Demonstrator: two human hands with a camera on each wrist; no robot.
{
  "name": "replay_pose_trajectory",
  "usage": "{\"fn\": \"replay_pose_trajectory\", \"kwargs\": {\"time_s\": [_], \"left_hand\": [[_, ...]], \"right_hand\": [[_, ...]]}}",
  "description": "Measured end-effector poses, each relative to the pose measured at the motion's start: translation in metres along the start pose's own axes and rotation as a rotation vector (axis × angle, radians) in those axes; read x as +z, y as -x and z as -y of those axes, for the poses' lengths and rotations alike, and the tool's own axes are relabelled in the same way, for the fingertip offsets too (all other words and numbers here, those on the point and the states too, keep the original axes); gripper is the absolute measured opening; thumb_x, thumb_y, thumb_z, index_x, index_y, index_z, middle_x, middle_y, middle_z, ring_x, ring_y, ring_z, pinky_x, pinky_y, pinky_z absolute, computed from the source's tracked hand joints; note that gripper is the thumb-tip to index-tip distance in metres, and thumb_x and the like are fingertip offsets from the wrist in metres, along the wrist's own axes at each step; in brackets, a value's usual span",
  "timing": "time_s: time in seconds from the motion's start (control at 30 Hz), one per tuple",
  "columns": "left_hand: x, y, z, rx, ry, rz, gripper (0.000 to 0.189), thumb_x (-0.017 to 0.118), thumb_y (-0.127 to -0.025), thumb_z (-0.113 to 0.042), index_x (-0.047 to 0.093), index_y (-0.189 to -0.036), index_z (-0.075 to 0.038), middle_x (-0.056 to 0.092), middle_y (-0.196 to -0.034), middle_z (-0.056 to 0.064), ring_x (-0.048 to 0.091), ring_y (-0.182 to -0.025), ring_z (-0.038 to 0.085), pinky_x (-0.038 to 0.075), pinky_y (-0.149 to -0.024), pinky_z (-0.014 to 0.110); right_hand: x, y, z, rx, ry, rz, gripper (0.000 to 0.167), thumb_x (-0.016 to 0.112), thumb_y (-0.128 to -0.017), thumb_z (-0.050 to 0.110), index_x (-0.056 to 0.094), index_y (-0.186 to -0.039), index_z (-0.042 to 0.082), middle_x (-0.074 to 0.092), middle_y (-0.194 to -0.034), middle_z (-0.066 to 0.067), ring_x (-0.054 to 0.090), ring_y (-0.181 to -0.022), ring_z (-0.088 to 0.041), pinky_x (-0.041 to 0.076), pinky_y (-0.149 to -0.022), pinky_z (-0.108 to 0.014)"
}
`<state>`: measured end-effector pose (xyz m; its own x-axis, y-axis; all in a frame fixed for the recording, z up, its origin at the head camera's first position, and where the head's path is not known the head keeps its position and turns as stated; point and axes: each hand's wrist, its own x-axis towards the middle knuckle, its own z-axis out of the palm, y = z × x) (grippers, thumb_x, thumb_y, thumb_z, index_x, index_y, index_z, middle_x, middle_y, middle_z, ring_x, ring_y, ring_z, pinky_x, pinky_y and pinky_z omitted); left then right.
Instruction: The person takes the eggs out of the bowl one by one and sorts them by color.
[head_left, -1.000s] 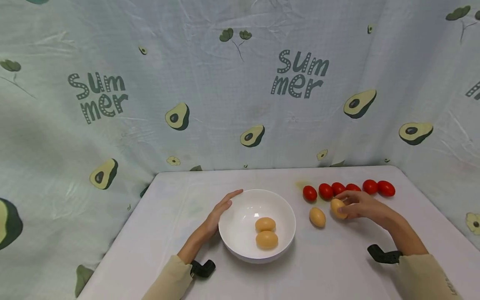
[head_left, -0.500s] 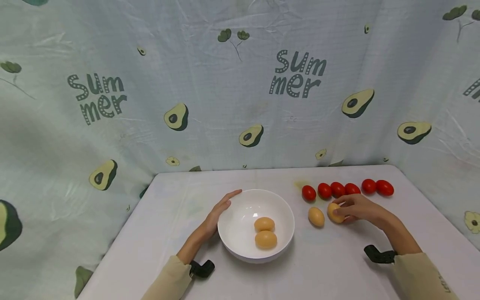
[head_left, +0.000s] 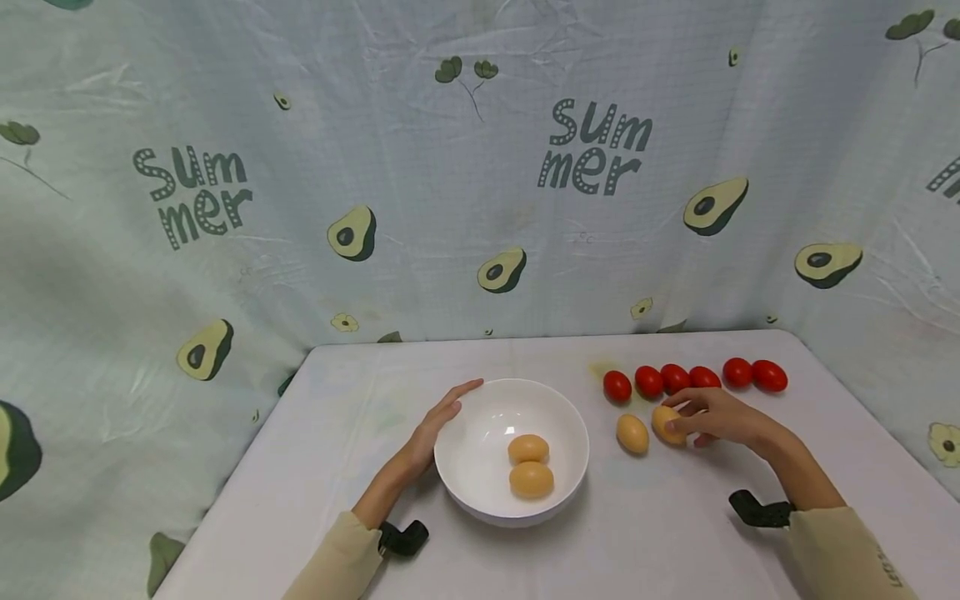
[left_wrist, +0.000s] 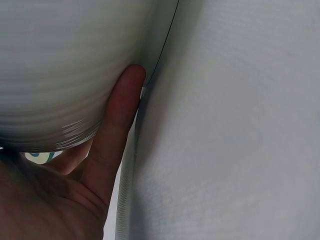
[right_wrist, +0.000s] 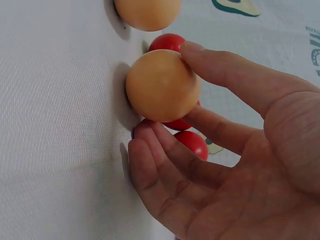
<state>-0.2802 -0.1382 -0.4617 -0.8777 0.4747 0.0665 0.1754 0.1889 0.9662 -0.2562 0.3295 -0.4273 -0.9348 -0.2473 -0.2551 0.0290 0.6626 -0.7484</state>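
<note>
A white bowl (head_left: 476,471) stands on the table with two light-brown eggs (head_left: 532,480) lying inside it. Along the bowl's left side rests my left hand (head_left: 431,433), fingers extended; the left wrist view has a straight finger (left_wrist: 117,115) against the outer wall. To the right of the bowl, my right hand (head_left: 716,415) pinches an egg (head_left: 663,423) between thumb and fingers. That egg (right_wrist: 162,85) is close to the tabletop in the right wrist view, the thumb tip on its side. Another egg (head_left: 632,434) lies just left of it.
Several small red tomatoes (head_left: 649,382) form a loose row behind the eggs, close to the right hand's fingers. The table (head_left: 360,392) has a white cover. A printed cloth (head_left: 420,167) hangs behind and at the sides.
My right hand has shifted slightly left and toward me with the egg, which is now nearer the other egg. The left hand and bowl stay in place.
</note>
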Motion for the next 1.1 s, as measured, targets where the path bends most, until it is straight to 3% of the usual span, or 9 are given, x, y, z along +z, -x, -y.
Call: {"fn": "replay_pose_trajectory", "kwargs": {"time_s": [0.6,0.87,1.1], "left_hand": [[0.0,-0.001,-0.001,0.007,0.006,0.001,0.055,0.02,-0.111,-0.03,0.032,-0.163,-0.014,0.023,-0.173,0.007,0.015,-0.162,0.03,0.009,-0.131,0.056],[0.0,-0.001,-0.001,0.0,0.002,0.001,0.055,0.02,-0.112,-0.032,0.033,-0.163,-0.016,0.023,-0.173,0.006,0.016,-0.162,0.029,0.01,-0.131,0.056],[-0.001,-0.001,-0.001,-0.011,-0.002,0.002,0.055,0.02,-0.111,-0.034,0.034,-0.162,-0.018,0.024,-0.173,0.005,0.016,-0.162,0.029,0.009,-0.131,0.056]], "right_hand": [[-0.001,0.003,0.002,0.027,-0.032,0.031,0.055,0.074,-0.094,0.026,0.058,-0.135,-0.006,0.067,-0.116,-0.012,0.064,-0.098,-0.02,0.063,-0.085,-0.036],[-0.008,0.008,0.0,-0.004,-0.031,0.061,0.063,0.076,-0.092,0.029,0.052,-0.142,-0.001,0.062,-0.129,-0.019,0.061,-0.109,-0.022,0.063,-0.085,-0.038],[-0.01,0.011,0.0,-0.022,-0.042,0.082,0.064,0.076,-0.091,0.03,0.051,-0.142,0.0,0.061,-0.13,-0.019,0.061,-0.109,-0.023,0.063,-0.086,-0.037]]}}
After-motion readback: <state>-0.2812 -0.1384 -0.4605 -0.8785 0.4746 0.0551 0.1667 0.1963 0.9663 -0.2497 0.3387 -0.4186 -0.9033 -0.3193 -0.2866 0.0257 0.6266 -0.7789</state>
